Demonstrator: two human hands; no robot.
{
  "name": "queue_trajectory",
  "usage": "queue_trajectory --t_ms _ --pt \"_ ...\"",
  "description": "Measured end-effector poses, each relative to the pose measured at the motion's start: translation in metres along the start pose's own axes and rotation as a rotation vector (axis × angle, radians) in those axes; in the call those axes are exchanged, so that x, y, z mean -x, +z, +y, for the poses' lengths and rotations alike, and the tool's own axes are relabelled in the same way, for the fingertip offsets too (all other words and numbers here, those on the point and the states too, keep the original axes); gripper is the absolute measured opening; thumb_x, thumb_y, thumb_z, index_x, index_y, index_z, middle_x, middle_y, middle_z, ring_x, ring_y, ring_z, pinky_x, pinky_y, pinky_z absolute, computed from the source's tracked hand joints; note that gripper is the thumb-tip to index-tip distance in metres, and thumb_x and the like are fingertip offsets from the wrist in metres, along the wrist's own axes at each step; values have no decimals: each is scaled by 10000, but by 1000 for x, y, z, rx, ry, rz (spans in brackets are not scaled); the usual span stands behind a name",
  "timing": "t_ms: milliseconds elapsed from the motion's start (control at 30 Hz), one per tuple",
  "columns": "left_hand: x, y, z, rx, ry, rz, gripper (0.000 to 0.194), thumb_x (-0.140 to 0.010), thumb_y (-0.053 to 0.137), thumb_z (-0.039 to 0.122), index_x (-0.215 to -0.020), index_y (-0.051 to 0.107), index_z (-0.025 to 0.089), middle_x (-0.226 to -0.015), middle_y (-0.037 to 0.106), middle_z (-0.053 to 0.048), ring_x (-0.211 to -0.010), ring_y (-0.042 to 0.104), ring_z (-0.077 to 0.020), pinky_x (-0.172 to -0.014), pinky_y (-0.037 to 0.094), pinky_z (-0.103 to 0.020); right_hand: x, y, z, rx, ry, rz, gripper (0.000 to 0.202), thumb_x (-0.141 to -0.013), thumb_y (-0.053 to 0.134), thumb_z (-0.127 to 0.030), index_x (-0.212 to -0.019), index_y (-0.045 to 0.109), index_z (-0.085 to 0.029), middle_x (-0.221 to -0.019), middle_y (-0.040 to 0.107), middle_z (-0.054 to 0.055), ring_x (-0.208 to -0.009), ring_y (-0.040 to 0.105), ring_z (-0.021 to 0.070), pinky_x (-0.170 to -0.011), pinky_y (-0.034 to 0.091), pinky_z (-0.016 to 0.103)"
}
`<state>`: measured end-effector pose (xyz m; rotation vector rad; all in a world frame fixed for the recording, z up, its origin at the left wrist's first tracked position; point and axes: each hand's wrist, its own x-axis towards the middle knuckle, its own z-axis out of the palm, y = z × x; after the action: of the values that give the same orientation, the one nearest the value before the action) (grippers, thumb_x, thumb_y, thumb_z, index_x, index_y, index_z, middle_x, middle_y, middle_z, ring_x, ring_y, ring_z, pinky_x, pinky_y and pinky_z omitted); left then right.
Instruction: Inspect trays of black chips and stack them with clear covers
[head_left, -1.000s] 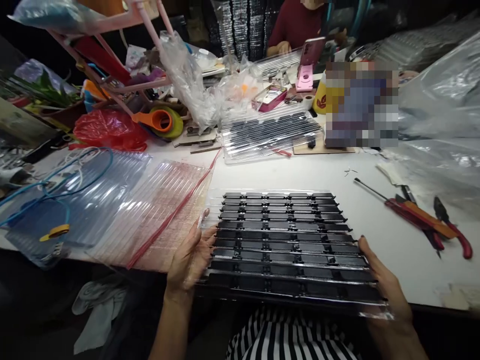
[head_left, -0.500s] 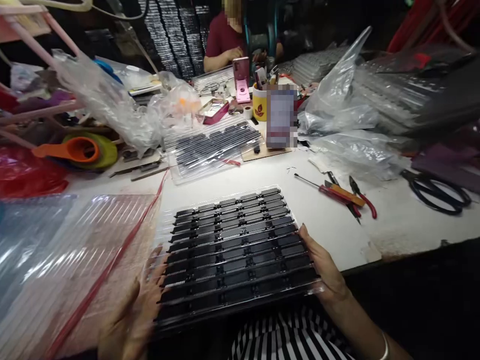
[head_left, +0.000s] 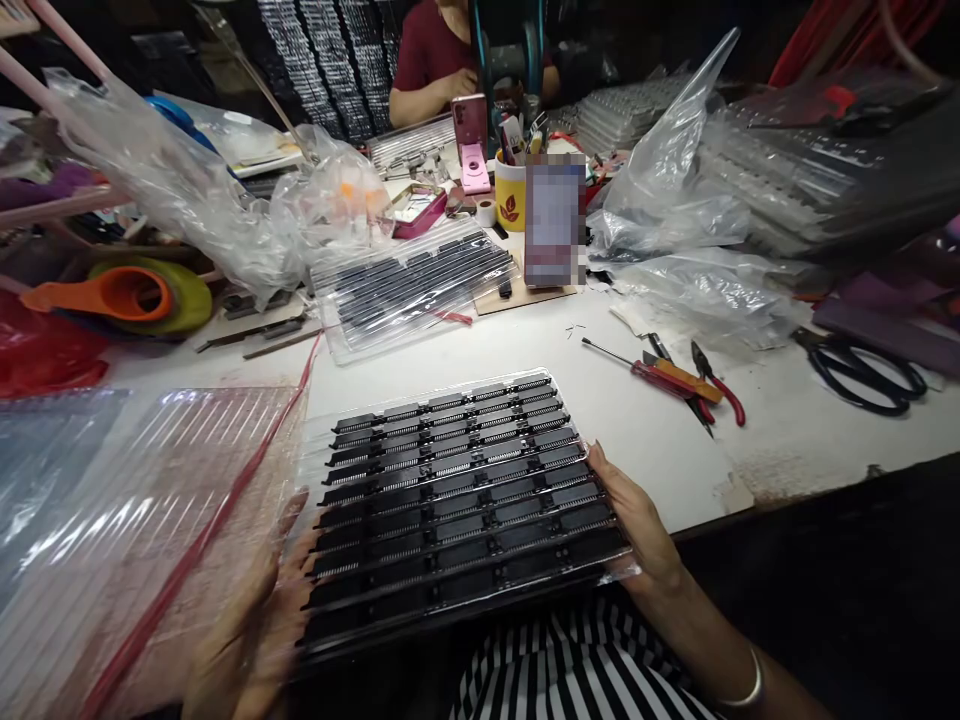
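Between my two hands is a clear plastic tray (head_left: 465, 490) filled with rows of black, comb-edged parts, slightly tilted over the table's near edge. My left hand (head_left: 259, 610) grips its left side, the fingers partly seen through the clear plastic. At the tray's right edge, my right hand (head_left: 641, 530) holds on with the thumb on top; its other fingers are hidden beneath. Left of the tray lie empty clear ribbed trays (head_left: 202, 470) with a red strap (head_left: 202, 545) across them. Another filled tray (head_left: 412, 285) rests farther back.
To the right lie a screwdriver (head_left: 607, 352), a cutter (head_left: 679, 378), pliers (head_left: 720, 385) and black scissors (head_left: 862, 372). A phone (head_left: 553, 225) stands by a yellow mug (head_left: 511, 195). Plastic bags (head_left: 667, 205) lie behind. A person in a red top (head_left: 427, 50) sits opposite.
The view has shifted, so most things on the table sit slightly farther left and higher. Both hands still hold the filled tray, which shows little movement of its own.
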<state>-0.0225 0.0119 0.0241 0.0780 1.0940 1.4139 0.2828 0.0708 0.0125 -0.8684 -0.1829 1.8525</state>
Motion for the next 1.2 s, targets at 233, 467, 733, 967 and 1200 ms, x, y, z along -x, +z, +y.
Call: queue_trajectory --t_ms 233,467,733,967,1200 --pt "2 3 5 -22 -54 26 575 -869 399 107 -1399 406 328 -1174 682 -15 -1128 599 -248 -1020 431 -433 -2 -1 1 45 -103 -25 370 -914 544 -370 -1274 560 -283 -1137 677 -17 -1052 612 140 -975 443 297" --pt "9 16 2 -191 9 144 596 -768 543 57 -1315 521 292 -1133 700 -25 -1022 654 -253 -907 518 -369 -3 -3 0 -29 -87 -58 364 -910 552 -358 -1267 560 -292 -1128 677 -17 -1057 604 148 -976 443 311" --pt "2 9 3 -310 57 107 621 -719 646 100 -1301 534 286 -1151 692 -34 -1011 659 -257 -902 525 -360 1 0 -6 -166 10 -109 338 -917 525 -340 -1237 595 -256 -1132 680 2 -1075 604 183 -973 455 346" --pt "2 14 1 -222 64 76 541 -803 554 94 -1313 523 272 -1156 687 -56 -1030 651 -258 -927 505 -404 0 -8 -7 -176 125 -137 375 -924 506 -362 -1285 555 -274 -1122 689 19 -1034 636 192 -979 451 386" --pt "2 13 -3 -234 133 66 467 -878 438 122 -1323 510 243 -1172 677 -72 -1051 643 -247 -914 513 -407 -1 -12 -4 -162 138 -110 366 -923 510 -358 -1254 586 -223 -989 728 41 -972 662 202 -936 481 392"
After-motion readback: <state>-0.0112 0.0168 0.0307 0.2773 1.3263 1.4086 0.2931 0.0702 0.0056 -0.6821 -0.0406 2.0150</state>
